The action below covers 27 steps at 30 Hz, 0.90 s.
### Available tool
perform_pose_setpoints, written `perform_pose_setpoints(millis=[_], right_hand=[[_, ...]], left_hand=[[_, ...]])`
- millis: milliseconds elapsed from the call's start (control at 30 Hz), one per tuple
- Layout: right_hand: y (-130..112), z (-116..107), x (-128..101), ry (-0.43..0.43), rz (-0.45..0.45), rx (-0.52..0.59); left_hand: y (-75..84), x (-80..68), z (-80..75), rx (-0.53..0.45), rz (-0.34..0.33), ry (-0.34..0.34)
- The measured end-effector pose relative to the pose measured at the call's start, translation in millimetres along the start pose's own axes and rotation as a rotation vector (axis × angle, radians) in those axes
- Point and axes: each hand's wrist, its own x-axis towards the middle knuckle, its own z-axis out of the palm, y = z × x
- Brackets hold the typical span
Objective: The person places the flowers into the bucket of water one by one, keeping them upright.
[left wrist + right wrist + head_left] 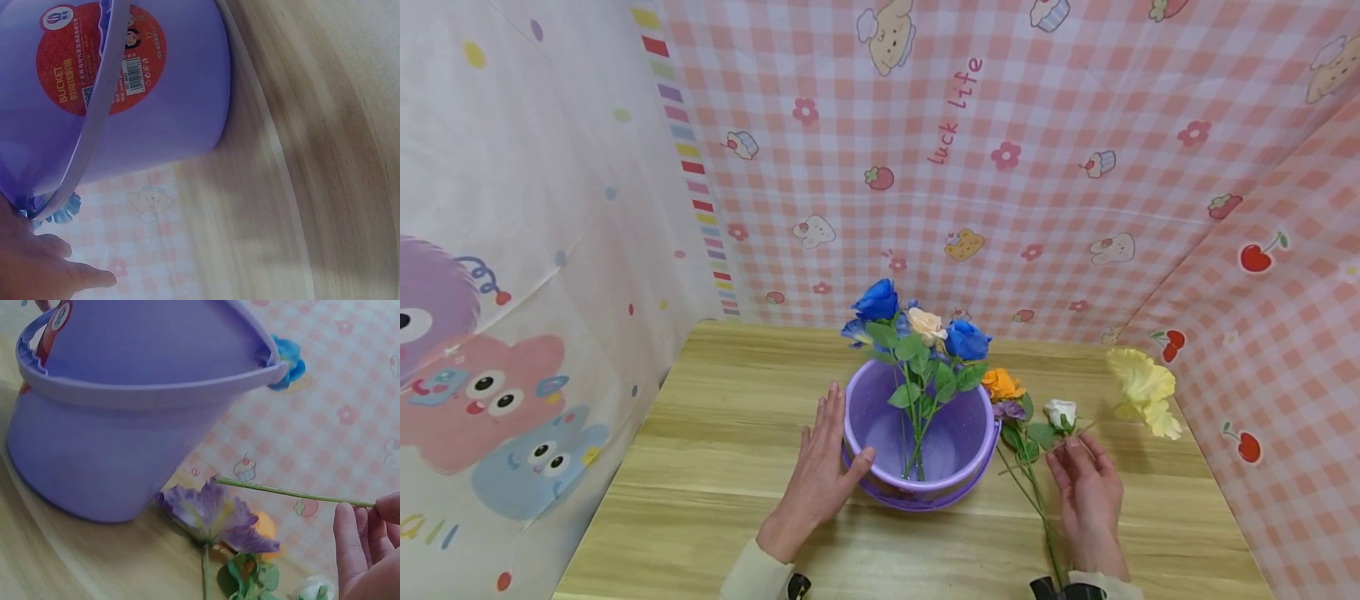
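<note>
Fingers (351,547) of the right hand (1092,500) pinch a thin green stem (294,492) between thumb and fingertips, the remaining fingers lightly bent alongside. Its bare end points left, towards the purple bucket (962,433), and its long axis lies nearly crosswise to the person; in the right wrist view it slopes only slightly. On the far side of the hand, roughly along the same line, is a ruffled yellow flower (1142,393); the join between bloom and stem is hard to make out. The held stem is to the right of the bucket, over the loose flowers.

Those flowers lie just beside the bucket: an orange flower (1002,385), a purple flower (1009,410) and a white rose (1062,413), with long stems trailing towards the person.

The left hand (816,479) grasps nothing; its fingers are straight and its thumb spread, touching the bucket's left side and rim. Inside, blue roses (967,340) and a cream rose (927,325) lean away from the person, blooms above the back rim.

Under everything is a wood-grain table (722,467). Pink checked cloth (850,158) hangs behind and to the right, white cartoon-printed cloth (580,275) to the left.
</note>
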Motion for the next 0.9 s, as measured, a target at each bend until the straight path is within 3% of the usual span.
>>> perform_pose_setpoints(millis=[500,900], right_hand=[[-12.5,19.7,-17.7,-0.064,-0.135,0.01],[-20.2,39.6,-31.2,-0.113,-0.164,0.027]], left_hand=[[1.2,-0.1,-0.5,-0.008,-0.012,-0.011],[0.1,-0.1,0.4,0.0,-0.001,-0.002]])
